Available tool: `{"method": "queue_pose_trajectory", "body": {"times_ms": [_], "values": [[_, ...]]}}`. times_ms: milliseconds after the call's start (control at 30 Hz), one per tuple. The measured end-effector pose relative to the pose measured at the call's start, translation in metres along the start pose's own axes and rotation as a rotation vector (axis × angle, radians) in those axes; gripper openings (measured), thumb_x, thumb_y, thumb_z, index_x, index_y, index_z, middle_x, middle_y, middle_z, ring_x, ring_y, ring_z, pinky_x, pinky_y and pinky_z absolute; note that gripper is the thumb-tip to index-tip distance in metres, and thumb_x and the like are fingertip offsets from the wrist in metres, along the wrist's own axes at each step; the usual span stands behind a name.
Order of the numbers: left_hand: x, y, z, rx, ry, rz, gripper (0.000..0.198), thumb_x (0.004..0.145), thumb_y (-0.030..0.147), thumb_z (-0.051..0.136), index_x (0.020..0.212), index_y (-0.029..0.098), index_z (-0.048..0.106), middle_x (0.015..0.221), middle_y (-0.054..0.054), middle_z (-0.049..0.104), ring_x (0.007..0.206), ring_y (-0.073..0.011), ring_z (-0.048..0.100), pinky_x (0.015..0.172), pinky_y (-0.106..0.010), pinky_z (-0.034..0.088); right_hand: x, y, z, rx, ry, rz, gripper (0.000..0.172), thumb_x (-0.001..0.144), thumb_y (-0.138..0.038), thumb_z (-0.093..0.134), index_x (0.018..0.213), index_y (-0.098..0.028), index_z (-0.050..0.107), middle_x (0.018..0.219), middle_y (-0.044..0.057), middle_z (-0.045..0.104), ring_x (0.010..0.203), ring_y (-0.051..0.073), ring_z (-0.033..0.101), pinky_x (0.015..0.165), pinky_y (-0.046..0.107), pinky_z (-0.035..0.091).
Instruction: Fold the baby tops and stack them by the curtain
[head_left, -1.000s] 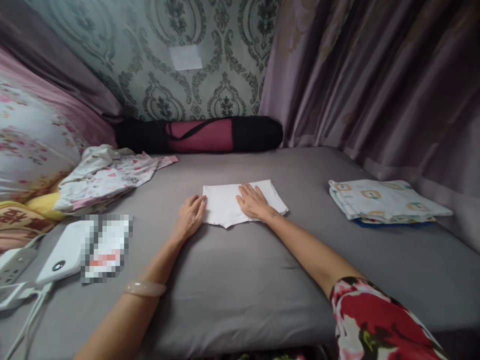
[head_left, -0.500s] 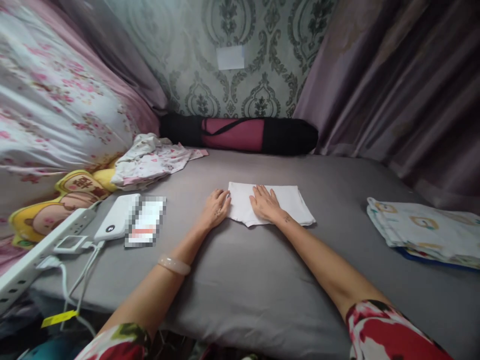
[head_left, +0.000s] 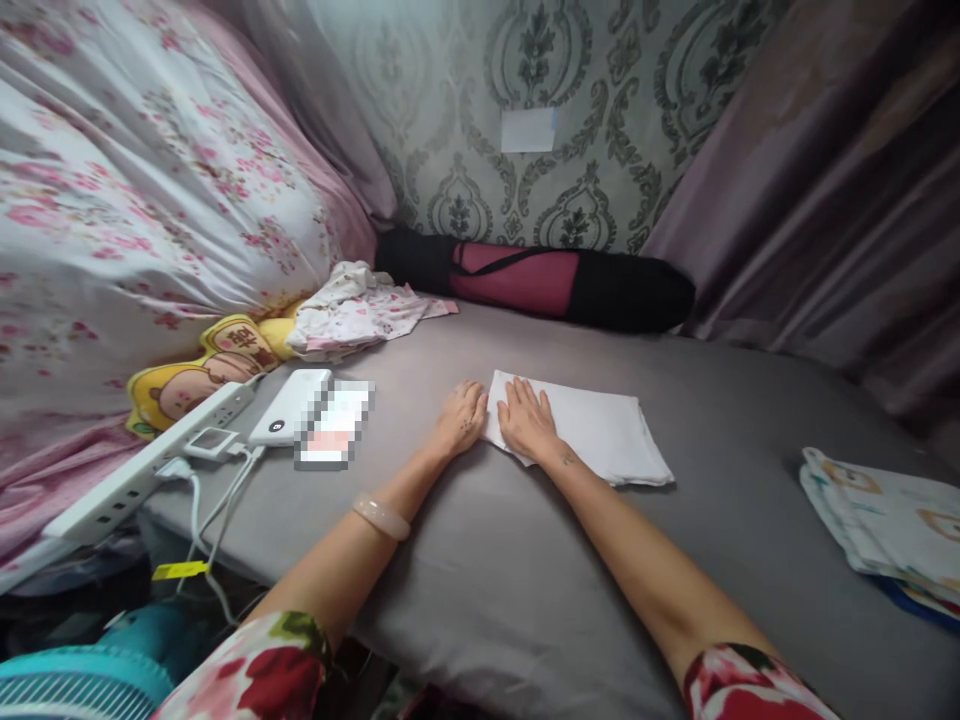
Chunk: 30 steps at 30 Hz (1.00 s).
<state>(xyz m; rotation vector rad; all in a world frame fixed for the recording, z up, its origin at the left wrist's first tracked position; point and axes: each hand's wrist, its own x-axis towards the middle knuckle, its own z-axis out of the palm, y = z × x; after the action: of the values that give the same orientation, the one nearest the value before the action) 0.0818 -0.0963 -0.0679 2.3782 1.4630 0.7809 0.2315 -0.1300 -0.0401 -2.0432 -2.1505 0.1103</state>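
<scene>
One white cloth (head_left: 592, 430) lies folded flat on the grey bed sheet (head_left: 525, 590), near the middle of the bed. It is a plain, unprinted rectangle, smooth on top, with layered edges showing at its near right corner. The right hand (head_left: 527, 422) rests palm down on the cloth's left end, fingers stretched out and slightly spread, gripping nothing. The left hand (head_left: 463, 418) lies flat just beside it on the sheet, fingers together and extended, at the cloth's left edge; whether it touches the edge cannot be told. A pale bangle (head_left: 381, 516) sits on the left forearm.

Behind the cloth, against the patterned wall, lies a long black-and-pink bag (head_left: 555, 280), closed; what it holds is hidden. To its left is a loose heap of flowered clothes (head_left: 360, 312), and nearer the camera a yellow cushion (head_left: 187, 375), a white power bank (head_left: 289, 420) and a white power strip (head_left: 142, 465) with cables. A flowered quilt (head_left: 135, 200) rises along the left. Well apart on the right edge of the bed sits a folded stack of printed cloths (head_left: 885, 515).
</scene>
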Motion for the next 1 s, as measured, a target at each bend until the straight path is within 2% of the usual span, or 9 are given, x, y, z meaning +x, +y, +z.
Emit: {"method": "queue_pose_trajectory", "body": {"times_ms": [167, 300, 467, 567, 633, 733, 800, 900, 1000], "values": [[0.001, 0.002, -0.001, -0.024, 0.023, -0.005, 0.035, 0.099, 0.028, 0.029, 0.118, 0.015, 0.055, 0.126, -0.013, 0.059, 0.128, -0.0207, 0.047, 0.111, -0.039, 0.034, 0.003, -0.010, 0.005, 0.000, -0.010, -0.009, 0.059, 0.098, -0.034, 0.024, 0.148, -0.004, 0.033, 0.156, 0.015, 0.030, 0.144, 0.028, 0.023, 0.116, 0.049, 0.013], [0.002, 0.003, -0.005, -0.084, 0.045, -0.029, 0.038, 0.099, 0.029, 0.025, 0.113, 0.015, 0.058, 0.121, -0.013, 0.061, 0.122, -0.0197, 0.051, 0.108, -0.036, 0.037, 0.006, -0.024, 0.003, 0.005, -0.024, -0.040, 0.060, 0.098, -0.033, 0.019, 0.149, -0.004, 0.030, 0.158, 0.014, 0.023, 0.146, 0.025, 0.016, 0.117, 0.048, 0.009], [0.003, 0.001, -0.012, -0.214, 0.083, -0.140, 0.047, 0.100, 0.031, 0.017, 0.104, 0.015, 0.061, 0.111, -0.013, 0.065, 0.111, -0.0191, 0.057, 0.103, -0.035, 0.041, 0.007, -0.041, 0.011, 0.019, -0.049, -0.061, 0.061, 0.099, -0.037, 0.018, 0.149, -0.005, 0.031, 0.158, 0.015, 0.022, 0.147, 0.025, 0.013, 0.117, 0.048, 0.005], [0.004, -0.001, -0.013, -0.222, 0.082, -0.148, 0.046, 0.100, 0.030, 0.018, 0.100, 0.014, 0.061, 0.108, -0.013, 0.065, 0.108, -0.0196, 0.058, 0.101, -0.037, 0.042, 0.008, -0.041, 0.013, 0.103, -0.040, -0.053, 0.060, 0.100, -0.037, 0.019, 0.148, -0.005, 0.033, 0.158, 0.015, 0.023, 0.147, 0.024, 0.013, 0.118, 0.047, 0.003], [0.004, -0.003, -0.013, -0.195, 0.064, -0.126, 0.042, 0.098, 0.029, 0.021, 0.098, 0.015, 0.060, 0.106, -0.013, 0.066, 0.108, -0.0200, 0.058, 0.101, -0.037, 0.042, 0.009, -0.035, 0.007, 0.213, -0.044, -0.061, 0.058, 0.100, -0.036, 0.020, 0.148, -0.006, 0.034, 0.158, 0.014, 0.024, 0.147, 0.022, 0.016, 0.118, 0.043, 0.008], [0.005, -0.006, -0.010, -0.157, 0.053, -0.098, 0.037, 0.096, 0.030, 0.027, 0.097, 0.016, 0.060, 0.107, -0.013, 0.066, 0.109, -0.0204, 0.057, 0.101, -0.037, 0.042, 0.009, -0.008, -0.012, 0.387, 0.034, -0.062, 0.053, 0.102, -0.034, 0.018, 0.144, -0.011, 0.042, 0.152, 0.011, 0.039, 0.141, 0.015, 0.032, 0.114, 0.029, 0.023], [0.006, -0.008, -0.009, -0.136, 0.039, -0.101, 0.036, 0.095, 0.033, 0.028, 0.093, 0.017, 0.061, 0.108, -0.012, 0.066, 0.110, -0.0209, 0.057, 0.101, -0.036, 0.042, 0.002, 0.024, -0.030, 0.434, 0.101, 0.012, 0.048, 0.102, -0.030, 0.023, 0.138, -0.014, 0.050, 0.143, 0.010, 0.052, 0.132, 0.013, 0.045, 0.108, 0.024, 0.032], [0.011, -0.010, -0.007, -0.082, -0.010, -0.110, 0.036, 0.093, 0.035, 0.031, 0.087, 0.019, 0.063, 0.111, -0.012, 0.066, 0.112, -0.0219, 0.056, 0.102, -0.036, 0.041, -0.020, 0.088, -0.057, 0.408, 0.122, 0.258, 0.037, 0.096, -0.023, 0.040, 0.128, -0.015, 0.059, 0.128, 0.010, 0.063, 0.118, 0.016, 0.058, 0.098, 0.022, 0.041], [0.018, -0.008, -0.006, 0.019, -0.067, -0.148, 0.037, 0.090, 0.037, 0.034, 0.089, 0.016, 0.065, 0.114, -0.013, 0.065, 0.116, -0.0236, 0.054, 0.104, -0.035, 0.038, -0.048, 0.147, -0.073, 0.360, 0.111, 0.526, 0.031, 0.094, -0.020, 0.043, 0.111, -0.015, 0.068, 0.109, 0.010, 0.072, 0.097, 0.017, 0.067, 0.082, 0.022, 0.048]]}}
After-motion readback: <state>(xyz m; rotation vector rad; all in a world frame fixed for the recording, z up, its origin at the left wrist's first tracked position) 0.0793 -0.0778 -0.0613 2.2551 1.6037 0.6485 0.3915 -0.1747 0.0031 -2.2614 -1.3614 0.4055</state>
